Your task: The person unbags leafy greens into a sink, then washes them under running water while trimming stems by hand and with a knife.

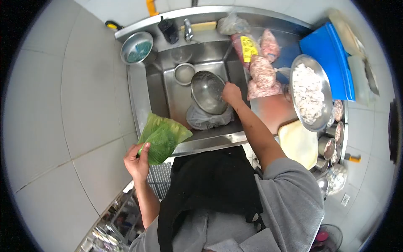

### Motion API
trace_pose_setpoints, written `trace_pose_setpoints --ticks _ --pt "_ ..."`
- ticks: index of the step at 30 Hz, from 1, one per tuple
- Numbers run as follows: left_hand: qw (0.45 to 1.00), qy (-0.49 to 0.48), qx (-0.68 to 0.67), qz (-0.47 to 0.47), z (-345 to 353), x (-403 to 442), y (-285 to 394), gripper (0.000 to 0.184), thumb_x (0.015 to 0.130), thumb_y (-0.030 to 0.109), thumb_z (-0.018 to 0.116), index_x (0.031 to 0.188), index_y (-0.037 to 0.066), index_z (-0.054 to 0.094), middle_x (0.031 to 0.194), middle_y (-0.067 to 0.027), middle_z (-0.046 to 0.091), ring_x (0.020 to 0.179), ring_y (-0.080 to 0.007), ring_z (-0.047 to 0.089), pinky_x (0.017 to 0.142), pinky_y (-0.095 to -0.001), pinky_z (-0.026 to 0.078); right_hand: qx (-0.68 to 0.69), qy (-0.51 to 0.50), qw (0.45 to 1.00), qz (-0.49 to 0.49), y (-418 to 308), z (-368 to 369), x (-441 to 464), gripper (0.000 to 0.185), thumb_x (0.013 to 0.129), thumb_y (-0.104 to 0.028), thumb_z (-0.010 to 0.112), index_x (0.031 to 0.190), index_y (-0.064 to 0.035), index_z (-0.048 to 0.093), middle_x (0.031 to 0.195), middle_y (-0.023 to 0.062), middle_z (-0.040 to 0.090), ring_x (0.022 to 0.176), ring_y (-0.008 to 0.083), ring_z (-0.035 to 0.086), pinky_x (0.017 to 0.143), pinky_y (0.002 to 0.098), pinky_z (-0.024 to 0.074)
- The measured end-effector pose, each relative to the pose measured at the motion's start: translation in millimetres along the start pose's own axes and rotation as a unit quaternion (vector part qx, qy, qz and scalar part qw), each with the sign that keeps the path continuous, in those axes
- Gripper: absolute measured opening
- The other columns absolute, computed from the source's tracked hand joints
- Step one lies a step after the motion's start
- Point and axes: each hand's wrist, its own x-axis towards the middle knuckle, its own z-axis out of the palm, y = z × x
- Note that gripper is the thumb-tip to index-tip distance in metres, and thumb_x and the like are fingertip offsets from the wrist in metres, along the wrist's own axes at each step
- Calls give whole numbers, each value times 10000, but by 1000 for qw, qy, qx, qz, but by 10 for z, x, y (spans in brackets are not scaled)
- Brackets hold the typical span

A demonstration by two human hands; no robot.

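Observation:
Held up at the sink's front left corner, a green leafy sheet is pinched between the thumb and fingers of my left hand. My right hand grips the right rim of a metal bowl, which is tilted inside the steel sink. Under the bowl's lower edge lies a grey plastic bag. A small round container with cloudy liquid stands in the sink just left of the bowl.
Bags of pinkish meat lie right of the sink, beside a large bowl of pale pieces. Farther right is a blue bin. A cream board lies near my right arm. The faucet is behind the sink; a bowl sits back left.

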Motion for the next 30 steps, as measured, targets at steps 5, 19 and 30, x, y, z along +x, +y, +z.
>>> trace_pose_setpoints --ticks 5,19,30 --pt "999 -30 2 24 -30 146 -32 136 843 98 773 877 -24 724 688 -63 597 639 -125 519 608 -263 421 280 94 949 113 243 -680 -166 403 844 -121 574 1172 111 593 1018 308 678 929 409 702 759 465 597" --pt "981 -89 39 168 238 408 123 138 832 131 769 842 3 719 646 -112 559 554 -215 516 544 -337 415 710 100 690 100 214 -1086 401 363 1015 -313 526 1131 28 570 828 112 651 711 186 652 641 323 573" --pt "952 -202 4 232 818 621 -104 128 869 127 712 925 13 697 802 -121 603 760 -278 594 646 -372 466 382 -175 798 -432 -1189 -157 -1405 359 932 -229 643 1228 -29 617 1214 133 598 936 244 623 812 361 514"
